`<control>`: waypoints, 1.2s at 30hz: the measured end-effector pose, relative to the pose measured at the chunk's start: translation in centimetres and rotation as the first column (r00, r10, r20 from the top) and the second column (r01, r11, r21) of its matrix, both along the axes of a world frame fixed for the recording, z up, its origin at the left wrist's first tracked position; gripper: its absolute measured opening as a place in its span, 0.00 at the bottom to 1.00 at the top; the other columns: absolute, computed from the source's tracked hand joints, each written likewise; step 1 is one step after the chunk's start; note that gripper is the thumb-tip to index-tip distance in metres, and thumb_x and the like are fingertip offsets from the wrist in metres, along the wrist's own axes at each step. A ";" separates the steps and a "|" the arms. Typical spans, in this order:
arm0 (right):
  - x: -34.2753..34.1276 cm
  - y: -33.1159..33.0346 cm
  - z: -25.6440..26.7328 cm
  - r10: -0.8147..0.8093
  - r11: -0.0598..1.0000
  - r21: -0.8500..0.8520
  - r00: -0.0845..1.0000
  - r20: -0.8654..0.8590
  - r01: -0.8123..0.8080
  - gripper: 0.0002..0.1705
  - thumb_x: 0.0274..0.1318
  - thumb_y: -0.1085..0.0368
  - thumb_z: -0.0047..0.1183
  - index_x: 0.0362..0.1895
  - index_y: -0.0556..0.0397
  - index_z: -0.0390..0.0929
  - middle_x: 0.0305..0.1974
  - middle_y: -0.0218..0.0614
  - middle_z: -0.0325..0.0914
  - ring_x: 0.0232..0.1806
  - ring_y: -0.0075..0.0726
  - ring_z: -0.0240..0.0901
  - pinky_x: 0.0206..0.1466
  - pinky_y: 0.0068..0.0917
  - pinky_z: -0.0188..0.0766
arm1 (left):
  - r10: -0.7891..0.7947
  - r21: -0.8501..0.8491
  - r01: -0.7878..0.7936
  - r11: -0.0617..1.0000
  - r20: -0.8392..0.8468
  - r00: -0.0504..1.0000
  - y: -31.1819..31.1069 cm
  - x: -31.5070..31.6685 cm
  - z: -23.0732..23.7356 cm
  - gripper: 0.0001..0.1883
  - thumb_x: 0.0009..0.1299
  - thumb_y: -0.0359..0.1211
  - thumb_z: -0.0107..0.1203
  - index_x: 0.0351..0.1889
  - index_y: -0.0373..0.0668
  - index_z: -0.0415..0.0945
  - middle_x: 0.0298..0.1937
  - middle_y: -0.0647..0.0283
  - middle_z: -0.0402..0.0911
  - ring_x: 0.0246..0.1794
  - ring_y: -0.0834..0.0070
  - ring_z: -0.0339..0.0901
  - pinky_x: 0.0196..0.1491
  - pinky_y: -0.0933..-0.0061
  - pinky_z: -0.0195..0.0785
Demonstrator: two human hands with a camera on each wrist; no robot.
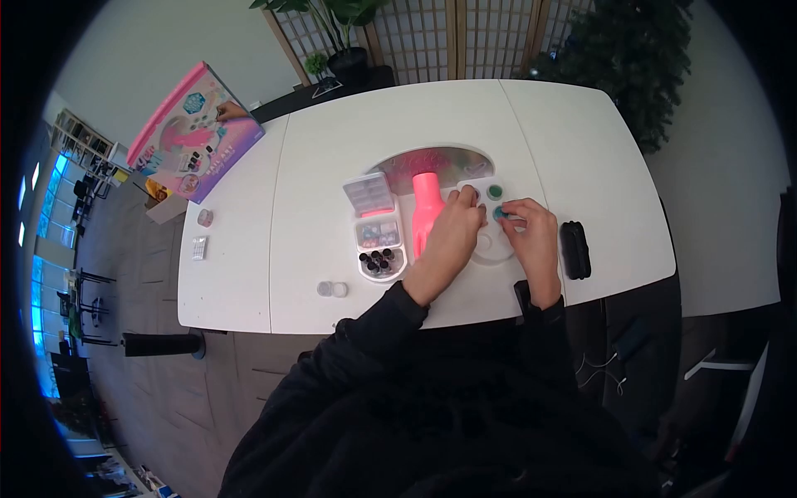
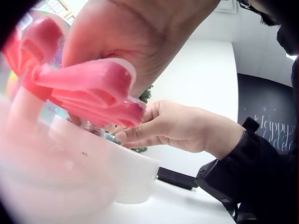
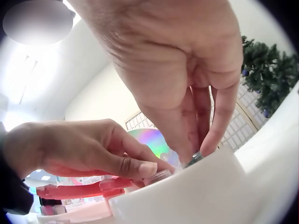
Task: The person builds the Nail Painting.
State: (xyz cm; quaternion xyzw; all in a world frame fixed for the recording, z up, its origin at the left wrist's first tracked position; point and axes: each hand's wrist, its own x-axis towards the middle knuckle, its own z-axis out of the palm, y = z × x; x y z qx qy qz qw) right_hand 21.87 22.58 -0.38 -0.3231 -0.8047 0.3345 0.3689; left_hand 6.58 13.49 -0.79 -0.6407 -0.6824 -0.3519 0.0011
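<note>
My left hand reaches past a bright pink hand-shaped stand and pinches a small clear jar at the white tray. In the right wrist view its thumb lies against the jar's side. Beside it, my right hand pinches a small teal jar between thumb and fingertips, right at the tray's surface. A round green jar sits in the tray just behind. The white tray curves up in front of both hands, hiding the lower parts of the jars. An iridescent panel rises behind.
Left of the stand is an organizer with a raised clear lid, colourful pieces and several dark-capped bottles. Two small jars stand near the front edge. A black case lies right; a printed box stands far left.
</note>
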 end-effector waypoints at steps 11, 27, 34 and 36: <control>0.1 -0.3 0.7 -0.015 1.000 -0.017 0.997 0.071 0.016 0.13 0.56 0.81 0.70 0.47 0.65 0.91 0.47 0.43 0.90 0.42 0.40 0.92 0.44 0.27 0.92 | 0.005 -0.033 -0.010 0.999 -0.135 0.991 0.1 0.4 0.0 0.08 0.65 0.24 0.66 0.40 0.28 0.86 0.48 0.47 0.78 0.52 0.51 0.76 0.55 0.55 0.74; 0.5 0.2 0.0 0.028 0.999 0.041 0.995 0.096 -0.033 0.15 0.56 0.83 0.69 0.48 0.65 0.89 0.51 0.45 0.89 0.46 0.41 0.91 0.45 0.30 0.93 | 0.159 0.094 -0.170 0.981 0.117 0.980 -12.2 -4.9 10.0 0.10 0.69 0.18 0.65 0.47 0.35 0.88 0.46 0.56 0.85 0.44 0.57 0.87 0.46 0.61 0.81; 0.3 -1.1 1.6 -0.017 0.996 0.088 0.996 0.086 0.010 0.13 0.62 0.80 0.66 0.51 0.64 0.88 0.53 0.43 0.88 0.47 0.40 0.90 0.45 0.30 0.91 | 0.333 -0.623 -0.274 0.732 -0.023 0.943 -23.9 -14.8 5.7 0.28 0.62 0.27 0.77 0.62 0.57 0.89 0.59 0.57 0.81 0.59 0.56 0.83 0.62 0.59 0.78; 0.1 -1.4 1.9 0.013 0.995 0.103 0.998 0.057 -0.019 0.13 0.62 0.80 0.66 0.51 0.63 0.89 0.53 0.43 0.88 0.46 0.39 0.89 0.44 0.30 0.91 | 0.278 -0.718 -0.115 0.686 0.113 0.954 -24.6 -15.2 3.3 0.39 0.57 0.27 0.81 0.69 0.65 0.85 0.66 0.57 0.72 0.66 0.55 0.75 0.69 0.59 0.76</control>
